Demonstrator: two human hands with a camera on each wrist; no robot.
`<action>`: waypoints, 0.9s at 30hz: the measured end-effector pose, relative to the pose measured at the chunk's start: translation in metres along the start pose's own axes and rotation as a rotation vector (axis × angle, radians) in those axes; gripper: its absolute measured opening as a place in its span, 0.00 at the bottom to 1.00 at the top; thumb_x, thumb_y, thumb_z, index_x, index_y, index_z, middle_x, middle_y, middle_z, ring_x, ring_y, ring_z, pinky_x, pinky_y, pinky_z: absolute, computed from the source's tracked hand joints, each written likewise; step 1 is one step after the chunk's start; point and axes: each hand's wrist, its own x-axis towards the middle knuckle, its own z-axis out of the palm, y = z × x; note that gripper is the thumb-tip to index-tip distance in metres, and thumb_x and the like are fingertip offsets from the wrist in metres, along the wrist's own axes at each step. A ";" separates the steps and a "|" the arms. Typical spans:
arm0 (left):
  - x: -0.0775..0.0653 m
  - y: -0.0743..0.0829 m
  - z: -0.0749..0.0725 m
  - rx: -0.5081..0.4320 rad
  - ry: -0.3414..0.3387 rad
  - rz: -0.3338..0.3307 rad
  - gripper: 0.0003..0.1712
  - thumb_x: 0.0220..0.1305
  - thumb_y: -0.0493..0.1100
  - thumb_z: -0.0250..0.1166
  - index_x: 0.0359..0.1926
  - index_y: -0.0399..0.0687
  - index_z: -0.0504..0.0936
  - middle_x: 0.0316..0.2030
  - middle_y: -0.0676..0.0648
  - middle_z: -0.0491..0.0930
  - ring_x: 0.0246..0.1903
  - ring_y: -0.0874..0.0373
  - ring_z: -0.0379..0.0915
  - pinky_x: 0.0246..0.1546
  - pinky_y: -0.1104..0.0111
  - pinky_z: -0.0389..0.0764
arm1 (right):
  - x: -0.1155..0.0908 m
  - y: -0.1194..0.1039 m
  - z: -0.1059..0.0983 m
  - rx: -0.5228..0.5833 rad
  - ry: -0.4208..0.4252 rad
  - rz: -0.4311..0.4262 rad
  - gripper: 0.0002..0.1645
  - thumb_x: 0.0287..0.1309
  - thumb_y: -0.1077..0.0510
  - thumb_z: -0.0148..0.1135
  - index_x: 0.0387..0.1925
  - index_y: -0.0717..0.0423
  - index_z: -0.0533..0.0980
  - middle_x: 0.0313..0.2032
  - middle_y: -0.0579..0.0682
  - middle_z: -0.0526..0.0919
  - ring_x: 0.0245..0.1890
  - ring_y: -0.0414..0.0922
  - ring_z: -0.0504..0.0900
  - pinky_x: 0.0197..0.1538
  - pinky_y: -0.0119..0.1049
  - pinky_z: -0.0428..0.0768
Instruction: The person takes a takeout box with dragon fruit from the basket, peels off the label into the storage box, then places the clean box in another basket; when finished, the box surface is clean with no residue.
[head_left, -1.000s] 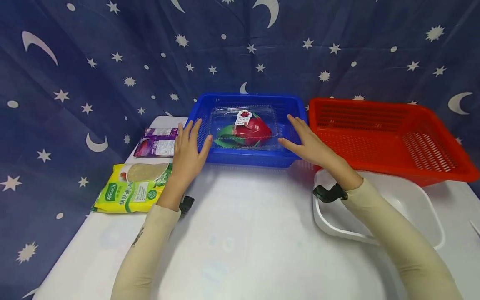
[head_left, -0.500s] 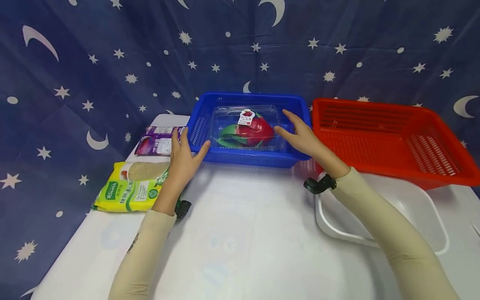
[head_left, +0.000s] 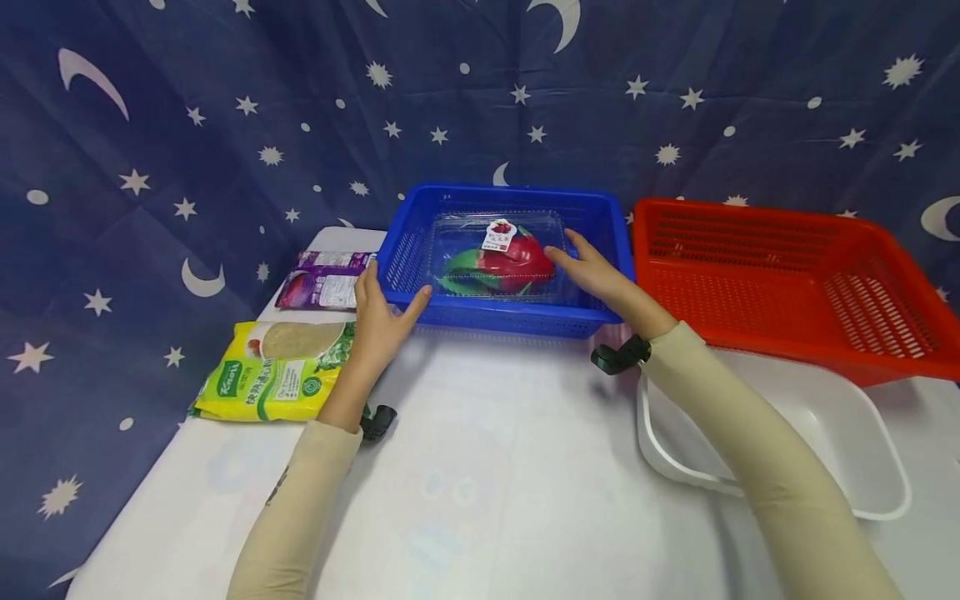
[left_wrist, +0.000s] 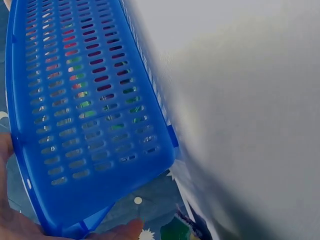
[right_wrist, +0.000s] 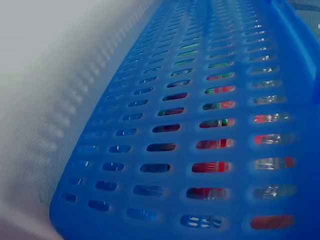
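A blue basket (head_left: 510,318) stands at the back of the table. Inside lies a clear plastic box (head_left: 450,223) with a white label, holding a red and green fruit (head_left: 525,262). My left hand (head_left: 378,329) straddles the basket's front left corner with thumb and fingers spread, also seen around the rim in the left wrist view. Over the right side of the basket reaches my right hand (head_left: 603,275), its fingertips near the clear box's right edge; contact cannot be made out. In the right wrist view the slotted wall (right_wrist: 145,170) hides most of that hand.
A red basket (head_left: 720,308) sits at the right, with a white tub (head_left: 817,417) in front, partly under my right forearm. At the left lie purple packets (head_left: 322,287) and a yellow Knorr bag (head_left: 270,387). A starry blue curtain (head_left: 465,108) hangs behind.
My left hand has dropped slightly and settled around the basket's corner. My right hand has moved left, farther over the basket. The view has shifted a little; basket and box look unmoved.
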 end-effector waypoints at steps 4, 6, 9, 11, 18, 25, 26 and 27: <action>-0.001 0.000 0.002 -0.018 -0.004 -0.017 0.62 0.60 0.63 0.65 0.76 0.40 0.37 0.74 0.38 0.38 0.72 0.39 0.44 0.70 0.45 0.53 | 0.005 -0.002 0.003 0.018 -0.036 0.068 0.52 0.69 0.35 0.42 0.76 0.55 0.29 0.76 0.62 0.34 0.75 0.60 0.34 0.73 0.61 0.39; -0.002 0.000 0.002 -0.015 -0.011 -0.028 0.64 0.59 0.65 0.66 0.77 0.42 0.35 0.74 0.39 0.36 0.72 0.38 0.44 0.70 0.45 0.53 | 0.006 -0.003 0.003 0.035 -0.064 0.095 0.53 0.69 0.35 0.40 0.75 0.55 0.26 0.76 0.62 0.31 0.75 0.60 0.33 0.73 0.60 0.37; -0.002 0.000 0.003 0.000 -0.019 -0.036 0.66 0.57 0.67 0.66 0.77 0.44 0.34 0.74 0.39 0.35 0.72 0.38 0.43 0.69 0.44 0.54 | 0.008 -0.001 0.004 0.028 -0.107 0.101 0.52 0.71 0.36 0.39 0.75 0.57 0.24 0.76 0.63 0.30 0.75 0.61 0.33 0.73 0.60 0.37; -0.003 0.000 0.003 0.006 -0.021 -0.035 0.66 0.57 0.67 0.66 0.77 0.45 0.33 0.75 0.40 0.34 0.72 0.37 0.43 0.69 0.44 0.54 | 0.010 0.001 0.005 0.005 -0.122 0.087 0.52 0.71 0.36 0.38 0.74 0.58 0.24 0.76 0.63 0.29 0.75 0.61 0.33 0.73 0.60 0.37; -0.002 0.001 0.002 0.008 -0.036 -0.034 0.66 0.57 0.68 0.65 0.77 0.46 0.32 0.75 0.41 0.34 0.72 0.38 0.44 0.69 0.45 0.56 | 0.009 0.001 0.006 0.020 -0.107 0.075 0.51 0.72 0.38 0.41 0.75 0.58 0.25 0.76 0.64 0.32 0.75 0.61 0.35 0.73 0.60 0.39; -0.001 -0.001 0.002 -0.012 -0.041 -0.032 0.66 0.57 0.69 0.65 0.77 0.45 0.32 0.74 0.40 0.33 0.72 0.37 0.44 0.69 0.45 0.56 | 0.007 -0.001 0.004 0.161 -0.153 0.124 0.52 0.71 0.38 0.44 0.75 0.50 0.24 0.76 0.63 0.34 0.71 0.67 0.52 0.65 0.62 0.63; -0.001 -0.001 0.002 -0.015 -0.040 -0.032 0.66 0.57 0.69 0.65 0.77 0.45 0.32 0.74 0.40 0.33 0.72 0.37 0.44 0.69 0.45 0.56 | 0.007 -0.002 0.003 0.170 -0.151 0.131 0.52 0.71 0.37 0.44 0.76 0.49 0.24 0.76 0.63 0.34 0.70 0.68 0.54 0.63 0.62 0.67; -0.001 -0.002 0.002 -0.017 -0.039 -0.031 0.66 0.57 0.69 0.64 0.77 0.45 0.31 0.74 0.40 0.33 0.72 0.37 0.44 0.69 0.45 0.56 | 0.007 -0.003 0.003 0.185 -0.145 0.137 0.52 0.70 0.37 0.45 0.76 0.48 0.25 0.76 0.63 0.35 0.69 0.68 0.56 0.61 0.62 0.69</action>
